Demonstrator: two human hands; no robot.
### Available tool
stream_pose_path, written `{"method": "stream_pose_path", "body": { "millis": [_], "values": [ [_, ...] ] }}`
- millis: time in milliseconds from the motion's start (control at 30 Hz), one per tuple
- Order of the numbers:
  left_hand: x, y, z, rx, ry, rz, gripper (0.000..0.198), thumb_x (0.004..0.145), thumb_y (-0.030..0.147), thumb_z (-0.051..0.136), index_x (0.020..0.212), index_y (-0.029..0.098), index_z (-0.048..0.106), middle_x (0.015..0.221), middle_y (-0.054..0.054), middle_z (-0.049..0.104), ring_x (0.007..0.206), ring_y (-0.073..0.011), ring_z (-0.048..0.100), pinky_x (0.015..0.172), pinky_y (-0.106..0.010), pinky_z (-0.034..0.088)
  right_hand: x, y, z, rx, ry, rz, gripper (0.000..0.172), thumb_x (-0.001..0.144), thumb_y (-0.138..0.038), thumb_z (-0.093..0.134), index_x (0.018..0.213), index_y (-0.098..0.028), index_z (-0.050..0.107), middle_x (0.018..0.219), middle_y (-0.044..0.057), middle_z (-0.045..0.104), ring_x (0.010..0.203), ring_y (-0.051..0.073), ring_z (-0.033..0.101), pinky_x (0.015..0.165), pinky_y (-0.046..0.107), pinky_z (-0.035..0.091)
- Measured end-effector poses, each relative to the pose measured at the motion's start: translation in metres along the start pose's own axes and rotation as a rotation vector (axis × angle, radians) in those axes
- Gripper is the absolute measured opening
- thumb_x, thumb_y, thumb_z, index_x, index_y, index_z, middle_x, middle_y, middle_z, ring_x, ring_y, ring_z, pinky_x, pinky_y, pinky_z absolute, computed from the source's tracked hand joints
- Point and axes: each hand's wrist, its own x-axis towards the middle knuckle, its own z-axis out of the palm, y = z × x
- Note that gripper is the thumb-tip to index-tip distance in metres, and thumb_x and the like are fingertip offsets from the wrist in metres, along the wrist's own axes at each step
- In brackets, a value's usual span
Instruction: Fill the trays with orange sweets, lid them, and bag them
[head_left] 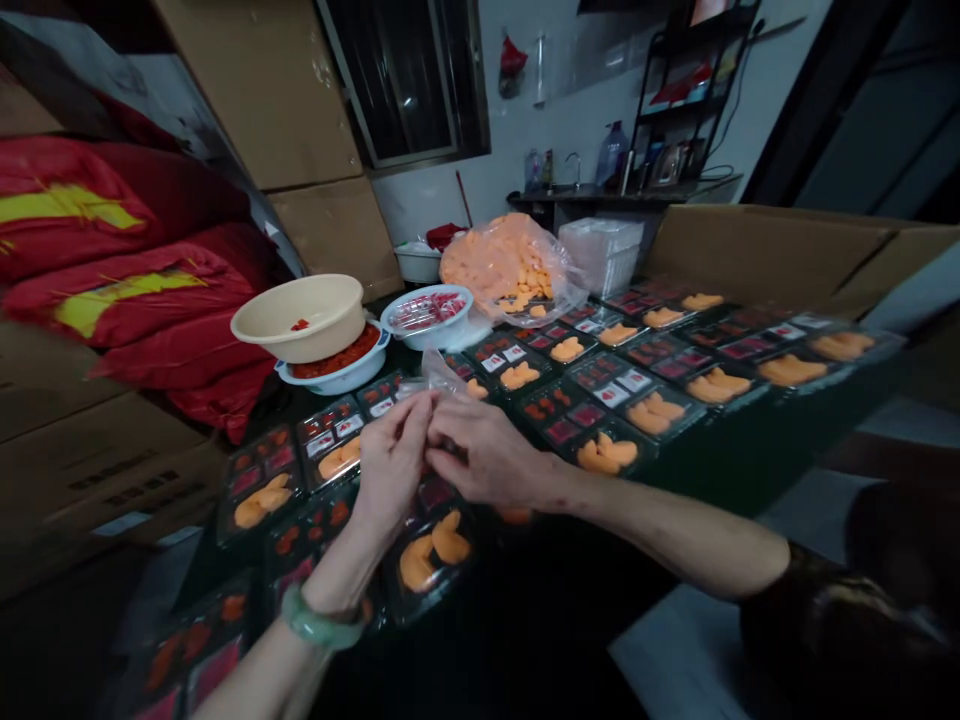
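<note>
1. Black compartment trays (427, 560) lie edge to edge beneath and around both hands, filling the dark surface (720, 470) with little free room.
2. Just above that tray, the left hand (394, 460) and right hand (484, 450) meet in a narrow grip, holding a clear plastic film (442, 375) between their fingertips.
3. The film looks thin, crumpled and transparent, rising above the fingers.

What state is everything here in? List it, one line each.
Left hand, fingers pinched against the right hand
Right hand, fingers pinched against the left hand
Clear plastic film, crumpled at the fingertips
Clear bag, bulging with orange pieces
Black trays, filled with orange and red pieces
Beige basin, tilted on the white bowl
White bowl, holding red pieces
Cardboard box, flaps open
</note>
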Motion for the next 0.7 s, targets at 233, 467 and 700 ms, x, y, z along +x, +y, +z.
{"method": "stream_pose_path", "body": {
  "millis": [233, 467, 700],
  "values": [
    [-0.090, 0.012, -0.023, 0.240, -0.009, 0.090, 0.033, 0.072, 0.040, 0.067, 0.095, 0.016, 0.068, 0.085, -0.005, 0.067, 0.074, -0.0162, 0.063, 0.069, -0.028, 0.053, -0.060, -0.049, -0.010, -0.080, 0.000, 0.197, 0.038, 0.076, -0.005, 0.047, 0.112, -0.016, 0.053, 0.120, 0.013, 0.046, 0.110, 0.024, 0.043, 0.091, 0.042, 0.042],
    [-0.142, 0.030, -0.023, 0.134, -0.075, 0.024, 0.056, 0.053, 0.035, 0.082, 0.102, 0.014, 0.062, 0.094, -0.006, 0.064, 0.076, -0.0166, 0.063, 0.072, -0.030, 0.054, -0.086, -0.069, -0.013, -0.114, -0.092, 0.202, 0.045, 0.074, 0.000, 0.044, 0.115, -0.014, 0.054, 0.105, 0.011, 0.051, 0.102, 0.024, 0.044, 0.087, 0.042, 0.044],
    [-0.173, 0.041, -0.041, 0.143, -0.071, -0.006, 0.056, 0.058, 0.028, 0.079, 0.108, 0.014, 0.059, 0.097, -0.007, 0.063, 0.080, -0.0172, 0.063, 0.076, -0.032, 0.054, -0.105, -0.084, -0.012, -0.141, 0.028, 0.246, 0.048, 0.072, -0.004, 0.048, 0.118, -0.017, 0.055, 0.114, 0.012, 0.049, 0.110, 0.028, 0.043, 0.093, 0.047, 0.041]
  ]
}}
